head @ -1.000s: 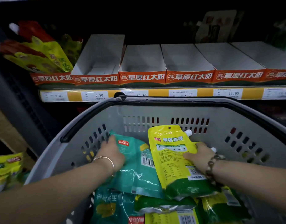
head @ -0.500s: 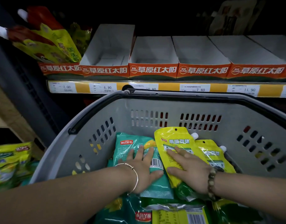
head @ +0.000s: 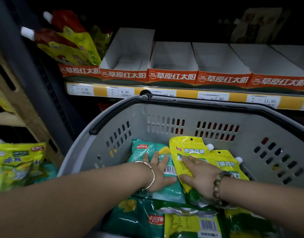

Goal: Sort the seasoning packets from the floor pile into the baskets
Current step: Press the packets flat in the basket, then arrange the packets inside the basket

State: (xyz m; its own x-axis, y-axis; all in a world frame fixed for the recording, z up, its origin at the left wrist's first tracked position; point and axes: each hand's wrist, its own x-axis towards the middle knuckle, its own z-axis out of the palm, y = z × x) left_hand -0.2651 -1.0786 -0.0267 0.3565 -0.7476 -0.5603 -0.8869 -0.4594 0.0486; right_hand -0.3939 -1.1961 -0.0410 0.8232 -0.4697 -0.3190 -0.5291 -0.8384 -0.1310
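Note:
A grey plastic basket [head: 165,110] fills the lower middle of the view and holds several seasoning packets. My left hand [head: 159,174] lies flat, fingers spread, on a teal packet [head: 144,150]. Beside it my right hand [head: 197,176] presses flat on a yellow spouted packet [head: 187,146]. A second yellow spouted packet [head: 226,162] leans just right of that one. More teal and yellow packets [head: 190,222] lie nearer me in the basket.
A shelf behind the basket carries a row of white and orange cardboard trays [head: 173,62] over a yellow price strip [head: 182,95]. Red and yellow pouches [head: 67,45] fill the leftmost tray. A pile of yellow-green packets [head: 17,165] sits at the left beside wooden crates [head: 15,100].
A second ago my right hand held the yellow packet up; it now lies flat beside the teal one. Both hands moved from gripping to pressing flat.

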